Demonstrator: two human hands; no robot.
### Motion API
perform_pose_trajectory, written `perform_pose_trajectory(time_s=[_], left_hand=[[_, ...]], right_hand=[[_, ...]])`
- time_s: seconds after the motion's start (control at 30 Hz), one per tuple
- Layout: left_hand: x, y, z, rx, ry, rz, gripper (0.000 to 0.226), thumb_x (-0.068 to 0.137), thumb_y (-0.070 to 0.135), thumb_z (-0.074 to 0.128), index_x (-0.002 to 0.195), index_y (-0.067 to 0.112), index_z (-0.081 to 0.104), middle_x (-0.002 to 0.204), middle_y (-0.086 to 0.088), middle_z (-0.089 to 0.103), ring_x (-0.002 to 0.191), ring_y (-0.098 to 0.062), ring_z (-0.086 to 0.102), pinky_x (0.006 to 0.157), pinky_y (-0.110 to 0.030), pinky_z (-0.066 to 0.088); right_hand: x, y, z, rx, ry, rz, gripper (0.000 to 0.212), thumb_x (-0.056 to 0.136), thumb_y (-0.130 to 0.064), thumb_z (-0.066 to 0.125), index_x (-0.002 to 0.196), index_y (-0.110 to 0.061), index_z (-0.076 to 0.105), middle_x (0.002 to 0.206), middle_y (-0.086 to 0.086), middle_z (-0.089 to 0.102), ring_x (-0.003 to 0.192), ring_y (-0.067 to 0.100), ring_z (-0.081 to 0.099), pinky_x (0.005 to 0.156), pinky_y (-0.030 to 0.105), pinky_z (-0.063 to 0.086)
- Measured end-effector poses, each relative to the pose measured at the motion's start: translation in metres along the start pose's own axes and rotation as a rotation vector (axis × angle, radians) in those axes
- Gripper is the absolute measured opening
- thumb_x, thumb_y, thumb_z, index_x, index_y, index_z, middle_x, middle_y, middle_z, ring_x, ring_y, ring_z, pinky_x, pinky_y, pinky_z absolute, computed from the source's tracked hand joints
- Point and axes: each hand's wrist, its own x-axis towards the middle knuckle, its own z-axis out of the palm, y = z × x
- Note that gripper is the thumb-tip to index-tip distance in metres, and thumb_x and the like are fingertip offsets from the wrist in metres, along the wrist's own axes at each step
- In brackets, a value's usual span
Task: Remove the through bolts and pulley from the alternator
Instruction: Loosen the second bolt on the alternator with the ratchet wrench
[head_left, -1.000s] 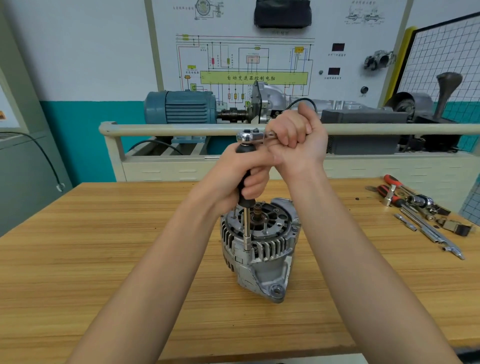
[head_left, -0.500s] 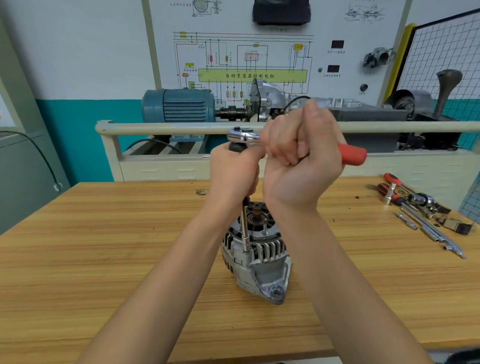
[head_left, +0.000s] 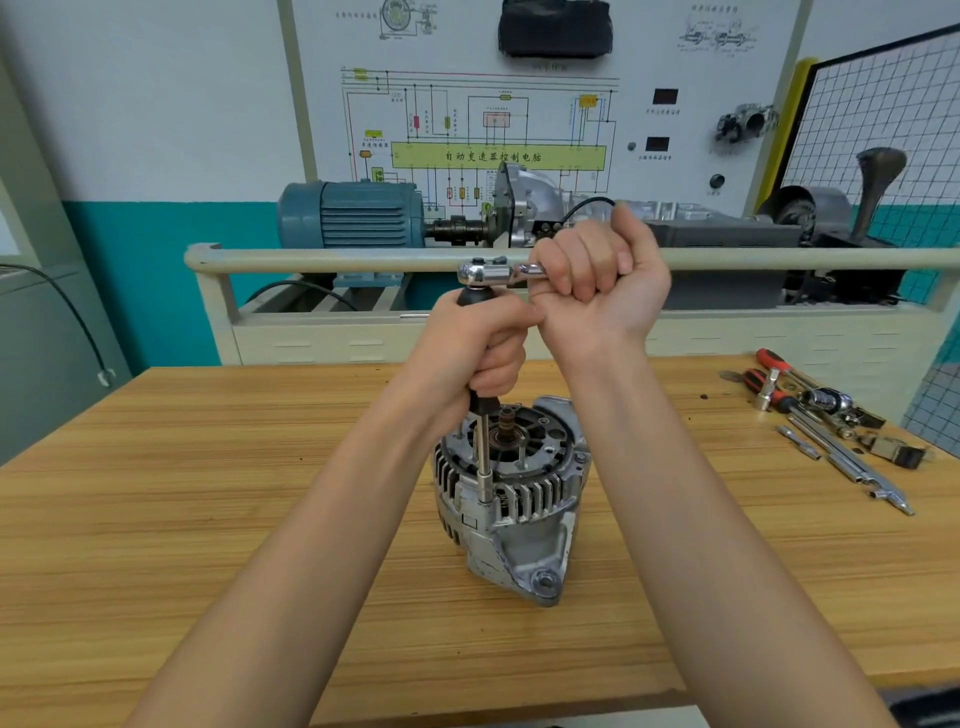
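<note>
Right hand (head_left: 597, 280) has swung ratchet handle (head_left: 498, 272) back, red grip now hidden in fist. Left hand (head_left: 483, 348) grips black extension (head_left: 484, 452), upright, socket seated on alternator (head_left: 511, 499) rim. Alternator stands mid-table (head_left: 208, 519).

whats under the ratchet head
Below the ratchet head a black handle, gripped by the left hand, continues as a steel shaft down to the alternator. The bolt under its tip is hidden.

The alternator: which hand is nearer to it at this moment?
Left. The left hand grips the black driver handle directly above the alternator. The right hand holds the ratchet handle higher up, farther from it.
</note>
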Motion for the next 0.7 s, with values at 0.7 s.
perform_pose_trajectory(time_s=[0.7], left_hand=[[-0.002,0.002,-0.001,-0.020,-0.128,0.010,0.045,0.079,0.004,0.056,0.042,0.020,0.035,0.035,0.006,0.026,0.027,-0.006,0.020,0.034,-0.012,0.018]], right_hand=[[0.007,-0.003,-0.004,0.099,-0.048,0.133,0.051,0.085,-0.015,0.041,0.035,-0.013,0.034,0.030,0.000,0.027,0.036,0.008,0.008,0.033,0.021,0.019]])
